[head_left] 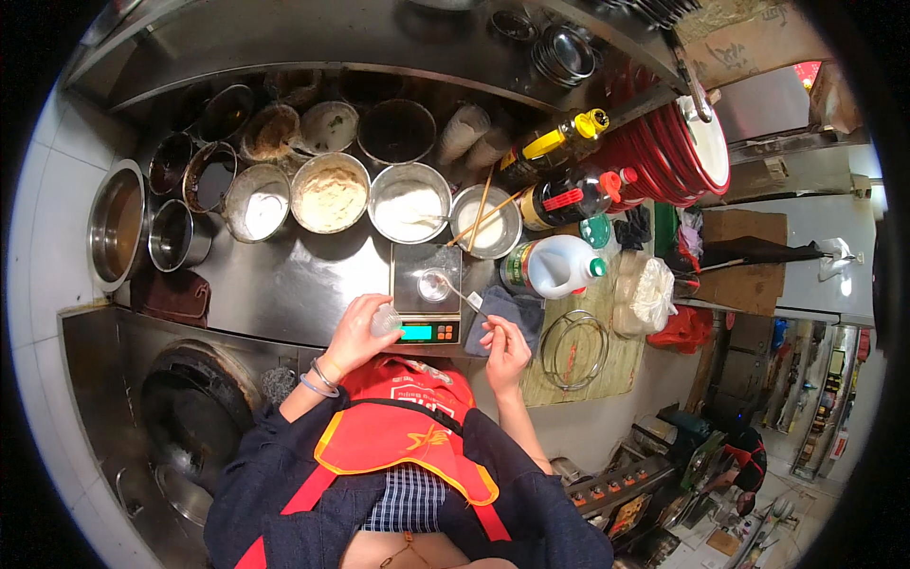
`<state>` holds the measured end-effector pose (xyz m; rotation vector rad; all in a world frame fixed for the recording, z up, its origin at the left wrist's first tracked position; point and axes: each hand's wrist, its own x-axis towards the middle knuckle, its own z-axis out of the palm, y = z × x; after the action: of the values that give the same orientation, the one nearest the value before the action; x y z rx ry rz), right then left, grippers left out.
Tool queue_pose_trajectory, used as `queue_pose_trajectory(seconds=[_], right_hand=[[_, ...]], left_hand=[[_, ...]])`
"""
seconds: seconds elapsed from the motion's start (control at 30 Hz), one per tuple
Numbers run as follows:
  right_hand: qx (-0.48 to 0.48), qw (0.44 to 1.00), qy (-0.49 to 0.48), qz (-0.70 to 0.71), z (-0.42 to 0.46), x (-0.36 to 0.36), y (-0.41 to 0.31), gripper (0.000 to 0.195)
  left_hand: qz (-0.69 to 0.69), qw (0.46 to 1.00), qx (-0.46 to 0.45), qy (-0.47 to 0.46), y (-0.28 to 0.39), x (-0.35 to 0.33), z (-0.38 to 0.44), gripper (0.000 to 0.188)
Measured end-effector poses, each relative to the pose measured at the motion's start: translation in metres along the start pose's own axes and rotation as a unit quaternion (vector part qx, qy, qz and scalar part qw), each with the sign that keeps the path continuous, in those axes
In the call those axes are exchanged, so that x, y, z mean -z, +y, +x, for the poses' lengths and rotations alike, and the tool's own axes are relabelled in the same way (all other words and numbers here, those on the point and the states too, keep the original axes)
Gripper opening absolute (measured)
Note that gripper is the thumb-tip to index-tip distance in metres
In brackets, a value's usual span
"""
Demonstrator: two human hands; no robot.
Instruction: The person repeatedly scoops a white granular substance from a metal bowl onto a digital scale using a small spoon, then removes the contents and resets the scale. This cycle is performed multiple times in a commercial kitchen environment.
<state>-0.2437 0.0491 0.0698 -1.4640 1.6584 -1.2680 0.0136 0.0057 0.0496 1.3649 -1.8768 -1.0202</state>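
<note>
A digital kitchen scale [426, 331] with a lit display lies before me on the steel counter. On its plate stands a small clear cup [434, 284]. My right hand [507, 352] grips the handle of a metal spoon [466, 295], whose bowl end is at that cup. My left hand [361, 333] holds a second clear plastic cup [386, 321] beside the display. Behind the scale are a metal bowl of white powder with a spoon in it [409, 206] and a bowl of whitish contents [485, 222] with chopsticks across it. A dark folded cloth [508, 320] lies right of the scale.
More metal bowls [330, 192] line the back. To the right stand a white plastic jug [558, 267], a dark sauce bottle [569, 199], an oil bottle [544, 146] and stacked red-rimmed plates [704, 149]. A wire ring stand [574, 350] lies nearer. A wok [195, 412] is at left; a person [746, 462] works far right.
</note>
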Motion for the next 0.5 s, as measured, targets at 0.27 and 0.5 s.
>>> queue_pose_trajectory(seconds=[0.27, 0.5], right_hand=[[-0.077, 0.986, 0.078, 0.123, 0.006, 0.005, 0.007, 0.02], [-0.083, 0.984, 0.077, 0.14, 0.01, 0.004, 0.004, 0.019]], left_hand=[[0.027, 0.999, 0.036, 0.013, -0.005, 0.008, -0.008, 0.051], [0.024, 0.998, 0.058, 0.011, -0.003, 0.009, -0.012, 0.049]])
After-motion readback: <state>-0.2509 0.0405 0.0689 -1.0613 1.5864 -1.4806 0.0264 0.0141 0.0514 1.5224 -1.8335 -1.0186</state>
